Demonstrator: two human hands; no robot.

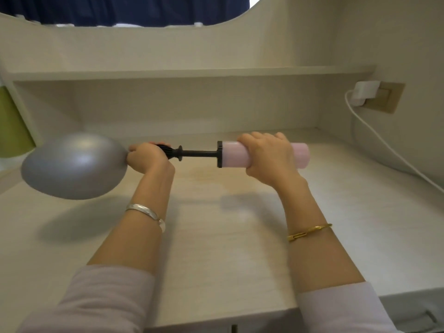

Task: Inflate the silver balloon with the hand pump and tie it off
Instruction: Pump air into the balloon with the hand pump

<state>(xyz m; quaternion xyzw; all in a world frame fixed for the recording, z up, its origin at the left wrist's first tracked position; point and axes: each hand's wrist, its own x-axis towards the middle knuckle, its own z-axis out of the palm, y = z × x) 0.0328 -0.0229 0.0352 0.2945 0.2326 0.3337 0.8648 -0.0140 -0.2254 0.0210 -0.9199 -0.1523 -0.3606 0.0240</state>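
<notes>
The silver balloon (74, 165) is partly inflated and hangs in the air at the left, above the desk. My left hand (146, 156) is shut around the balloon's neck and the black nozzle end of the hand pump. The neck itself is hidden under my fingers. The pump lies level between my hands: a black rod (197, 153) runs into a pink barrel (298, 156). My right hand (269, 156) is wrapped around the pink barrel. The rod shows partly drawn out of the barrel.
A pale wooden desk (228, 224) lies below my hands, with a low shelf (192, 73) behind it. A white charger (364, 92) sits in a wall socket at the right, and its cable (384, 145) trails down along the wall. A green panel (12, 121) is at the far left.
</notes>
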